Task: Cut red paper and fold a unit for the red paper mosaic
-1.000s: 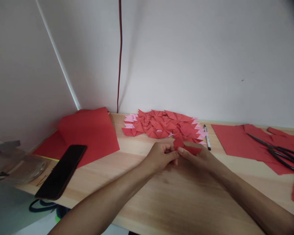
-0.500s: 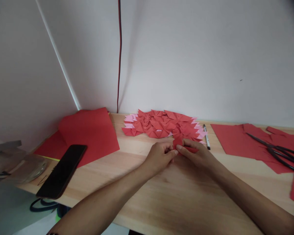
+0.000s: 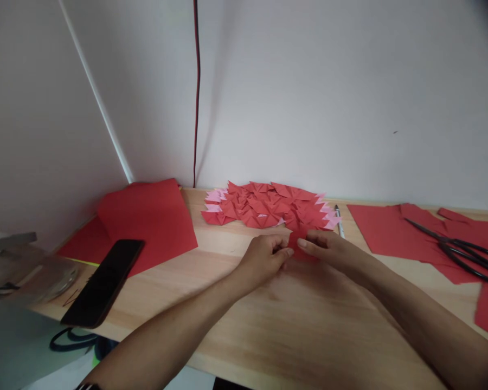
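Note:
A small red piece of paper (image 3: 302, 250) is held between my two hands, a little above the wooden table (image 3: 301, 325). My left hand (image 3: 267, 255) pinches its left edge with thumb and fingers. On the other side, my right hand (image 3: 325, 246) grips the upper right part, thumb in front. Just behind my hands lies a dense cluster of folded red paper pieces (image 3: 268, 207), with pink folded pieces (image 3: 213, 201) showing at both ends.
At the left lie large red sheets (image 3: 154, 216), a black phone (image 3: 103, 281) and a clear container (image 3: 36, 276). To the right are a marker (image 3: 340, 223), more red paper (image 3: 378, 230) and black-handled scissors (image 3: 459, 252). A wall with a hanging cable (image 3: 197, 97) stands behind.
The red paper now shows a broader flat face between my hands, reaching lower. My right hand has shifted slightly, while my left hand stays nearly in place.

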Motion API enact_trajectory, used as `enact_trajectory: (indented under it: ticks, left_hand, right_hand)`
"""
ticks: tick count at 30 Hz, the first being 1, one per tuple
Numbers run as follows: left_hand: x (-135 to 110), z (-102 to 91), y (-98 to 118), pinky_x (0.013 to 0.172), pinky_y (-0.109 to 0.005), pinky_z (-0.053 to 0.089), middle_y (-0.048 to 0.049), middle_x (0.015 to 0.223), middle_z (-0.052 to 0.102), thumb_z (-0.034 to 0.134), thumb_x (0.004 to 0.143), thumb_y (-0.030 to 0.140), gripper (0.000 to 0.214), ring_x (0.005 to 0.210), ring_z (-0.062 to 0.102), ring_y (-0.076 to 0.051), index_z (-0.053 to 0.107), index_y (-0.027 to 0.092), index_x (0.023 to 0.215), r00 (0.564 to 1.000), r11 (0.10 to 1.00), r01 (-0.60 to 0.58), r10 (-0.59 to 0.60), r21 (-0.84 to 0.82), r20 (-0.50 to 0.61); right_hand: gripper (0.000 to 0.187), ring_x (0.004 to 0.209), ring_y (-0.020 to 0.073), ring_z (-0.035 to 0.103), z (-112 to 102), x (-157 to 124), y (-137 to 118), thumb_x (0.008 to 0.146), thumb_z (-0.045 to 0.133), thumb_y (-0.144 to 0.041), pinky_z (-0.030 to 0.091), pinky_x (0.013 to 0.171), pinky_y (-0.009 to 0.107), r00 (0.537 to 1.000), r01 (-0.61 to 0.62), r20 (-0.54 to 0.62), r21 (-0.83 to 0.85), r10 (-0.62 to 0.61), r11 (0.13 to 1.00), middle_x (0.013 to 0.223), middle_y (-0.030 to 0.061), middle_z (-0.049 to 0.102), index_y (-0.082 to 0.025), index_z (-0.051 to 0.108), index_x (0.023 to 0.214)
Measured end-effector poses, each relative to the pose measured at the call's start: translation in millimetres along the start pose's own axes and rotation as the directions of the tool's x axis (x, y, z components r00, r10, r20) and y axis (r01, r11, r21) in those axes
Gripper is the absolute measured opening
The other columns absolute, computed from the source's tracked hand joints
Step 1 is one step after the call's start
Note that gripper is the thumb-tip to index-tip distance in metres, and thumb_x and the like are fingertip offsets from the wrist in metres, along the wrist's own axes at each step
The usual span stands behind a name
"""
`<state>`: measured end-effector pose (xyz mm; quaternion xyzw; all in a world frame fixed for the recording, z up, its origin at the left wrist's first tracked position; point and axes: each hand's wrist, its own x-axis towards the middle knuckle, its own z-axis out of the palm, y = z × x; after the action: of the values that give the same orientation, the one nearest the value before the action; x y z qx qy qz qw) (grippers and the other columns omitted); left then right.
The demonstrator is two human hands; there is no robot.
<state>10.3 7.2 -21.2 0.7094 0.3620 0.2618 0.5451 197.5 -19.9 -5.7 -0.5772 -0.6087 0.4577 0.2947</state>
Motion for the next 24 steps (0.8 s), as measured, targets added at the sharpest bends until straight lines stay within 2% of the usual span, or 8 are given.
enact_trajectory:
  ticks: [3,7,11,16,20,24]
  left_hand:
    - [-1,-1.5,2,0.054,-0.021,0.032,0.0031,0.054,0.051,0.053,0.079,0.025,0.021,0.054,0.046,-0.010,0.050,0.016,0.060,0.998,0.993,-0.057,0.059,0.099,-0.019]
    - [-1,0.2,2,0.054,-0.022,0.031,0.0036,0.056,0.052,0.053,0.077,0.023,0.015,0.054,0.045,-0.010,0.057,0.016,0.064,0.997,0.988,-0.059,0.065,0.143,-0.038]
    - [-1,3.5,0,0.054,-0.022,0.033,0.0029,0.054,0.054,0.051,0.075,0.019,0.014,0.053,0.048,-0.010,0.057,0.016,0.062,0.999,0.990,-0.039,0.041,0.139,-0.010]
    - [0,3.6,-1,0.052,-0.022,0.034,0.0025,0.052,0.054,0.053,0.075,0.022,0.015,0.050,0.048,-0.010,0.055,0.016,0.061,1.000,0.998,0.008,-0.008,0.066,-0.004]
    - [0,2.6,-1,0.052,-0.022,0.034,0.0023,0.053,0.054,0.053,0.077,0.028,0.019,0.049,0.046,-0.010,0.055,0.016,0.063,0.999,0.999,0.031,-0.031,-0.007,-0.011]
    - [-1,2.3,0,0.053,-0.022,0.032,0.0025,0.054,0.053,0.052,0.078,0.027,0.021,0.051,0.045,-0.009,0.052,0.016,0.061,0.999,0.999,0.002,-0.001,0.035,-0.037]
  right_hand:
    - [0.042,0.063,0.0154,0.049,-4,-4,-4,0.070,0.065,-0.060,0.037,0.057,0.028,0.996,-0.072,0.060,0.084,0.067,0.994,0.066,-0.0004,0.053,-0.019,0.056,0.070]
    - [0.040,0.073,0.0182,0.054,0,-1,1,0.067,0.070,-0.053,0.041,0.064,0.030,0.993,-0.032,0.118,0.108,0.019,0.994,0.074,0.0018,0.059,-0.017,0.061,0.081]
    - [0.031,0.064,0.0145,0.050,11,4,11,0.072,0.069,-0.047,0.037,0.058,0.027,0.997,0.072,0.018,0.019,-0.073,0.997,0.068,-0.0001,0.054,-0.017,0.061,0.069]
    - [0.030,0.064,0.0139,0.052,15,5,15,0.078,0.065,-0.044,0.038,0.057,0.025,0.984,0.172,-0.049,0.009,-0.172,0.985,0.068,0.0002,0.056,-0.017,0.063,0.065]
    - [0.033,0.062,0.0145,0.053,12,5,14,0.081,0.059,-0.048,0.039,0.056,0.025,0.984,0.157,-0.082,-0.018,-0.158,0.987,0.067,0.0006,0.059,-0.018,0.064,0.068]
    - [0.031,0.061,0.0143,0.054,12,6,15,0.079,0.060,-0.047,0.039,0.054,0.025,0.988,0.098,-0.116,-0.020,-0.100,0.995,0.067,0.0009,0.061,-0.018,0.065,0.072]
